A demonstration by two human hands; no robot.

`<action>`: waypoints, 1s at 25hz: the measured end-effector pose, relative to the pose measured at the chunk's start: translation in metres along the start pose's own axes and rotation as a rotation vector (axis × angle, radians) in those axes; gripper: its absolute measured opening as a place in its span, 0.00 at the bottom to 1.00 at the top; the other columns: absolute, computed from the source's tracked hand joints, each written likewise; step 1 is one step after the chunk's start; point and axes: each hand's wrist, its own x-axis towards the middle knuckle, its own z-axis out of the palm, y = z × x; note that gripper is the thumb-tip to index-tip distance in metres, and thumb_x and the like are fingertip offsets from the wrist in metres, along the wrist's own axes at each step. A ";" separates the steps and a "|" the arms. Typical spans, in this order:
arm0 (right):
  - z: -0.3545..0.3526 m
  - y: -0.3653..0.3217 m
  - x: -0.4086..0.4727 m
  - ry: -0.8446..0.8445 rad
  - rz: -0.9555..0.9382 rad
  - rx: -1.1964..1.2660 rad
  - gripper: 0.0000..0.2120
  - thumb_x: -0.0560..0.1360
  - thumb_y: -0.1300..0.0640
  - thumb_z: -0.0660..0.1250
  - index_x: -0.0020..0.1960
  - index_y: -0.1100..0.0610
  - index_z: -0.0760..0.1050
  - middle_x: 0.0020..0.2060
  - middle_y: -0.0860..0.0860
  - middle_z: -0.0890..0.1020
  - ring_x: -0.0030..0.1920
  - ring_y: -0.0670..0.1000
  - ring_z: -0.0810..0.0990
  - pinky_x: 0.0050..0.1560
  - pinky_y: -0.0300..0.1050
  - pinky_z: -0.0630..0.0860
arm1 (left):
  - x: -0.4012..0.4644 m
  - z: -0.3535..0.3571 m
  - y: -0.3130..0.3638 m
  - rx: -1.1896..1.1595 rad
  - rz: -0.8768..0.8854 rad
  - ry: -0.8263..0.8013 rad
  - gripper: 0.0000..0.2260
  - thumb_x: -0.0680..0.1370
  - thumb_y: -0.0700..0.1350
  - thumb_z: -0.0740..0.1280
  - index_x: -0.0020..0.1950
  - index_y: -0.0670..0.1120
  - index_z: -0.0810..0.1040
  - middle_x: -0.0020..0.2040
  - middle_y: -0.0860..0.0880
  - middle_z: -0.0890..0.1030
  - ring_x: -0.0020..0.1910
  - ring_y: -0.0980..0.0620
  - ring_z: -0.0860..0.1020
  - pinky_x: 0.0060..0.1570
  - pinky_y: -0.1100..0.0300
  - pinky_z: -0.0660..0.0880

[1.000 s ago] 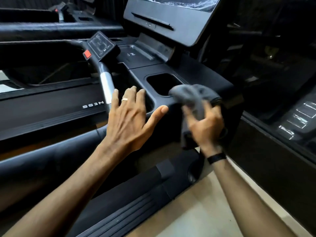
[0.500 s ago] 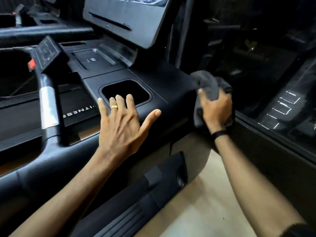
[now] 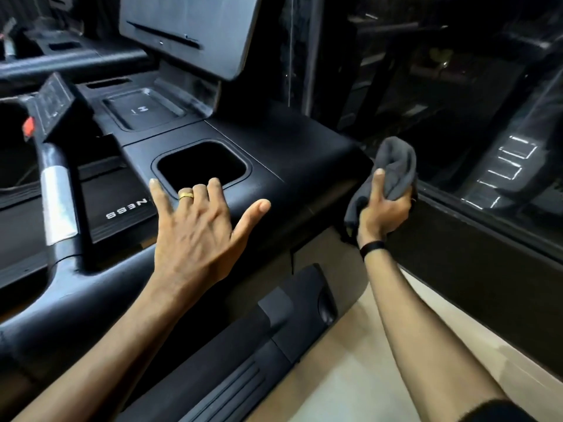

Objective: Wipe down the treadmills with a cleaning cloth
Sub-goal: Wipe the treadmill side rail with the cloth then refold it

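The screen [image 3: 189, 35] is cut off by the top edge. The cup well [image 3: 202, 166] is too dark to see into. The cloth [image 3: 393, 175] hides the right hand's [image 3: 382, 213] fingertips.

console [image 3: 292, 153]: looking like matt black plastic, kinda grainy
cloth [image 3: 396, 169]: showing soft grey fabric
handlebar band [image 3: 58, 205]: shining like brushed metal

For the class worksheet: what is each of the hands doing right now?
Left hand: open, fingers spread on the console.
Right hand: gripping the grey cloth.
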 end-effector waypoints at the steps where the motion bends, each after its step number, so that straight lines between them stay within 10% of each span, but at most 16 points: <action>1: 0.002 -0.001 0.011 0.032 0.046 0.021 0.24 0.77 0.49 0.73 0.65 0.65 0.77 0.60 0.62 0.82 0.61 0.60 0.81 0.59 0.55 0.77 | 0.000 0.000 0.001 0.010 -0.002 0.006 0.40 0.77 0.72 0.34 0.57 0.42 0.70 0.48 0.42 0.78 0.55 0.39 0.77 0.72 0.31 0.51; 8: -0.025 0.009 -0.132 -0.044 -0.381 0.032 0.24 0.80 0.48 0.68 0.73 0.55 0.71 0.70 0.52 0.76 0.70 0.52 0.74 0.70 0.48 0.69 | 0.003 0.004 0.000 0.044 0.021 0.048 0.41 0.78 0.72 0.35 0.57 0.40 0.71 0.47 0.40 0.78 0.53 0.37 0.77 0.70 0.28 0.52; 14: 0.007 -0.038 -0.002 -0.014 -0.004 -0.140 0.24 0.75 0.44 0.72 0.65 0.59 0.78 0.57 0.62 0.82 0.56 0.62 0.80 0.49 0.44 0.71 | 0.005 0.002 0.002 0.030 -0.004 0.040 0.39 0.77 0.72 0.34 0.54 0.43 0.71 0.45 0.44 0.77 0.52 0.41 0.77 0.71 0.29 0.50; 20: -0.023 -0.041 -0.096 -0.386 -0.639 -0.213 0.17 0.73 0.40 0.73 0.52 0.53 0.81 0.44 0.59 0.81 0.47 0.56 0.79 0.48 0.44 0.74 | 0.001 0.004 0.000 -0.034 -0.018 0.078 0.40 0.78 0.72 0.36 0.58 0.41 0.71 0.46 0.44 0.77 0.54 0.41 0.78 0.72 0.29 0.48; 25: 0.033 -0.101 0.025 -0.465 -0.355 -0.580 0.19 0.73 0.42 0.71 0.56 0.55 0.80 0.55 0.61 0.81 0.56 0.66 0.80 0.50 0.55 0.76 | -0.003 -0.002 0.002 -0.120 -0.106 0.088 0.44 0.77 0.72 0.34 0.69 0.40 0.67 0.62 0.40 0.73 0.68 0.39 0.70 0.73 0.30 0.45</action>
